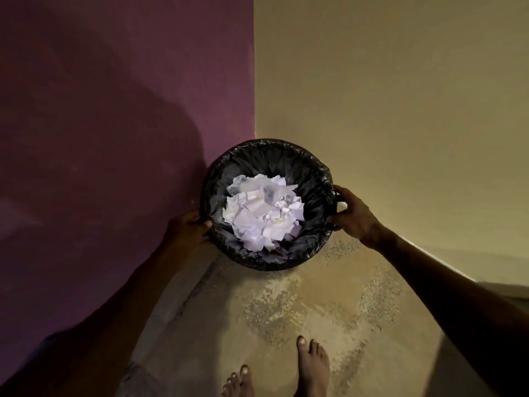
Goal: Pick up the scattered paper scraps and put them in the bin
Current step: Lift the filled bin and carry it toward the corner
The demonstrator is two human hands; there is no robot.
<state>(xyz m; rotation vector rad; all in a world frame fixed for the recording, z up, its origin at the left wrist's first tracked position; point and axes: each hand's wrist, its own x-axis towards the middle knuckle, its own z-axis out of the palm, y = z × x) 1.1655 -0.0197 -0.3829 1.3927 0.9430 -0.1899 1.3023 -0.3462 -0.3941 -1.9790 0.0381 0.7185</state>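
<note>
A round bin [267,204], lined with a black plastic bag, sits in the corner of a room where a purple wall [114,110] meets a cream wall [386,96]. Inside the bin lies a loose heap of white paper scraps [262,212], piled in the middle and filling much of the opening. Judging by this, the job looks nearly or wholly finished: the scraps are in the bin, and no stray paper shows on the speckled floor [300,305] in front of the bin. What lies beyond this stretch of floor is out of sight, so more scraps may remain elsewhere.

The person stands facing the bin, arms reaching forward and down. The left hand [187,227] grips the bin's rim on its left side, the thumb hooked over the bag's edge just beside the paper heap. The right hand [353,214] holds the rim on the opposite, right side, fingers curled round the edge against the cream wall's side. Neither hand holds any paper. The heap lies between the two hands, a little nearer the left one, and below them inside the bin. Whether the bin rests on the floor or is slightly raised cannot be told.

Two bare feet [312,365] show on the floor well in front of the bin
</note>
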